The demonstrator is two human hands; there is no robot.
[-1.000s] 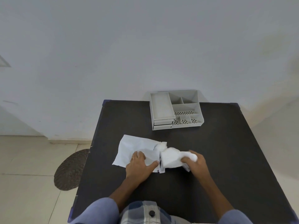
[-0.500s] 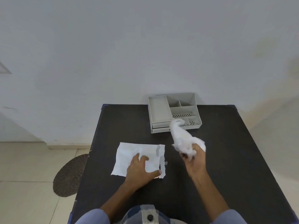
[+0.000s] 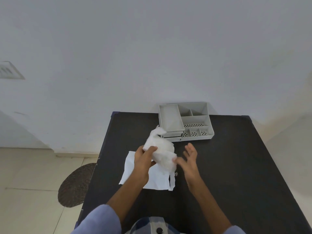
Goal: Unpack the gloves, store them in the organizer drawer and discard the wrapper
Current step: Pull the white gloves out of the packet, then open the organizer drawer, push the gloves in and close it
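Since half a second ago the crumpled white gloves (image 3: pixel 161 152) have passed from the right hand (image 3: pixel 190 160) to the left hand (image 3: pixel 143 159), which has lifted off the wrapper. The left hand's grip is closed around the bundle's left side, holding it above the table; the right hand is open, fingers spread, its fingertips touching or just beside the bundle's right edge. The gloves look thin, soft and bunched, one end sticking up as a twisted tail toward the organizer (image 3: pixel 185 122).

Beneath the hands the wrapper (image 3: pixel 157 180) lies flat, a white papery sheet with a torn strip hanging at its right edge. The organizer is grey plastic, with open compartments, perforated floors at its front right, and drawers at its front left; it sits at the table's far edge against the pale wall. The black table (image 3: pixel 236 166) is matte, with bare surface to the right. A dark round mat (image 3: pixel 74 185) lies on the tiled floor to the left.
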